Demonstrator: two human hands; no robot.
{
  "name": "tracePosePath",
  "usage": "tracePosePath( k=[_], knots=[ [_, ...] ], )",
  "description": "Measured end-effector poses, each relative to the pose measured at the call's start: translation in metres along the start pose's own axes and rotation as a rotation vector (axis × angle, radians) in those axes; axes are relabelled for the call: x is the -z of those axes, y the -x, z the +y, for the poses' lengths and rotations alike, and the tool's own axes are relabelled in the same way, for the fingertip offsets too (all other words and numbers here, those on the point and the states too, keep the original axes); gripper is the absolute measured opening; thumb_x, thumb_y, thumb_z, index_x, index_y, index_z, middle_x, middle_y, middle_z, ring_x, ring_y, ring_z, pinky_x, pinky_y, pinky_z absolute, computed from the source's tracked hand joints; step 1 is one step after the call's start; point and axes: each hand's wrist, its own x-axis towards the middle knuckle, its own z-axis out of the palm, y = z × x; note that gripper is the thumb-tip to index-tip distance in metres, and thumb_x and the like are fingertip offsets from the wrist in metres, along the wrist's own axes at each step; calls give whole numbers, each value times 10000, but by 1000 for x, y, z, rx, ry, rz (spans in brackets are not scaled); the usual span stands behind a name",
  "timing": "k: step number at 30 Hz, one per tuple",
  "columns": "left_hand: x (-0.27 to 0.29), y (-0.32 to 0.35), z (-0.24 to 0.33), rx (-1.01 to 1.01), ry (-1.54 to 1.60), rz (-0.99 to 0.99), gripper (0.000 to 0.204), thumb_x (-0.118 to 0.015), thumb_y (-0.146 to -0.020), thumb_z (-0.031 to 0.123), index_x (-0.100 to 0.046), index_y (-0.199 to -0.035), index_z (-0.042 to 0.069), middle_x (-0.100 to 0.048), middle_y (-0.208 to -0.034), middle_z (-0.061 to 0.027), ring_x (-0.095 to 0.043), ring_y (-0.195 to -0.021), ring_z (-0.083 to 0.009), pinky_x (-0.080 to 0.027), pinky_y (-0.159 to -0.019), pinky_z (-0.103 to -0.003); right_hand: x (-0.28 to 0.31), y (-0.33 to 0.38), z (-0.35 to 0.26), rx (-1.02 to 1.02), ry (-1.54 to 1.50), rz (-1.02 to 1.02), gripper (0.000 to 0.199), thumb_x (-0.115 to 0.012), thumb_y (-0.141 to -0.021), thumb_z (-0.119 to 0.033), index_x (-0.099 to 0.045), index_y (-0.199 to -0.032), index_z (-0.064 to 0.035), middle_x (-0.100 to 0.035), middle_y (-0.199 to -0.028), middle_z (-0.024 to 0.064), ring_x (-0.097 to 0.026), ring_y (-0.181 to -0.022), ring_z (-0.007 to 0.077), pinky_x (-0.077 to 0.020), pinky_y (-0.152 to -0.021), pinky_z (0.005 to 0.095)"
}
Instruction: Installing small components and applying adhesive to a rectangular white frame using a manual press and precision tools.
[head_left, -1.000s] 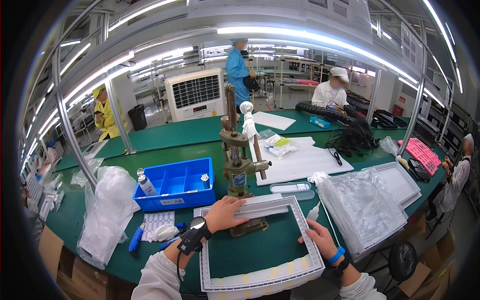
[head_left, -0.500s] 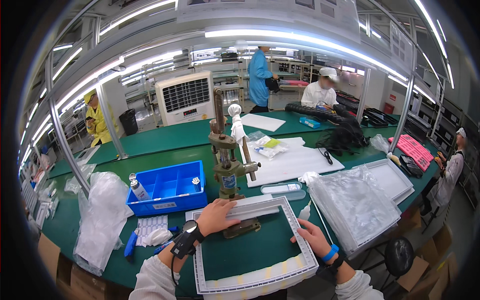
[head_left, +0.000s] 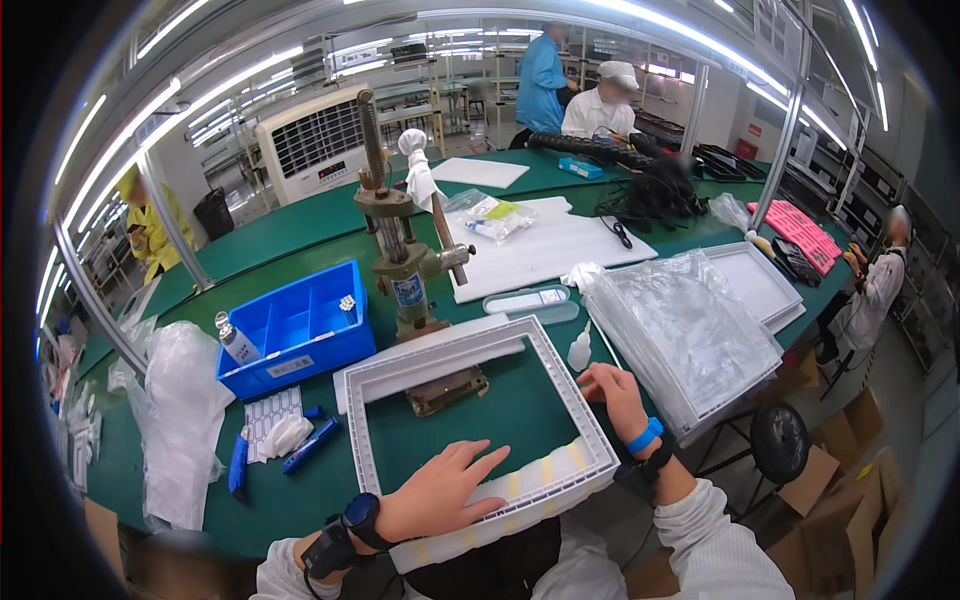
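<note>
A white rectangular frame point(head_left: 590, 432) lies on the green bench in front of me, with white foam strips point(head_left: 535, 478) bearing yellowish patches along its near side. Over that near side, my left hand point(head_left: 445, 492) is open, fingers stretched out toward the right. Beside the frame's right rail, my right hand point(head_left: 618, 400) has its fingers bent and drawn together; whatever they may hold is hidden. A small white dropper bottle point(head_left: 580, 350) stands just beyond those fingers. Through the frame's far left corner shows the metal base point(head_left: 447, 388) of a green hand press point(head_left: 403, 265).
Left of the press sits a blue divided bin point(head_left: 290, 372) holding a bottle. Blue-handled tools point(head_left: 310, 447) and a label sheet lie nearer. Plastic-wrapped frames point(head_left: 680, 340) rest at the right, a clear oblong case point(head_left: 530, 303) beyond the frame. Co-workers are in the background.
My left hand has left the frame's far side and come back over the near side, fingers extended. My right hand has drawn off the right rail, its fingers bending. The view has shifted.
</note>
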Motion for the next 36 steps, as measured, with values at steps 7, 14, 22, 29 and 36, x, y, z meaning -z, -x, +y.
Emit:
tracePosePath(
  k=[7, 14, 22, 29, 36],
  knots=[
    [4, 13, 9, 70, 158, -39, 724, -677, -886, 445, -431, -1452, 67, -467, -1374, -300, -499, -1228, -451, -437, -1024, -469, 5, 24, -4, -13, 67, 90, 280, -510, -1033, -277, -634, -1040, -27, -653, -783, 32, -638, -729, 100, -526, -722, 245],
    [-1, 31, 43, 132, -188, -130, 877, -755, -815, 424, -317, -1523, 145, -463, -1353, -316, -543, -1185, -456, -479, -957, -471, 3, 80, -23, -90, 1, -71, 465, -473, -1033, -212, -372, -1452, -37, -658, -1143, 126, -626, -1035, 162, -457, -977, 310],
    [-6, 32, 36, 170, -35, -144, 835, -778, -764, 231, -373, -1492, 163, -542, -1258, -200, -597, -1053, -395, -517, -845, -448, 2, 87, -15, 36, 149, -100, 578, -629, -938, -65, -378, -1456, -11, -651, -1139, 130, -618, -1004, 146, -489, -876, 278],
    [-2, 39, 27, 183, -52, -70, 778, -736, -767, 231, -412, -1472, 183, -566, -1152, -150, -620, -973, -352, -524, -750, -435, -8, 80, -6, 50, 97, -89, 492, -628, -940, -72, -458, -1398, -14, -653, -1135, 116, -622, -1006, 136, -495, -896, 278],
    [11, 30, 31, 201, -74, -124, 775, -765, -765, 280, -435, -1458, 173, -577, -1241, -163, -609, -1070, -375, -520, -869, -437, -12, 78, -8, 72, 96, -62, 475, -625, -945, -87, -469, -1388, -17, -651, -1136, 119, -616, -1014, 137, -492, -902, 281]
  ],
)
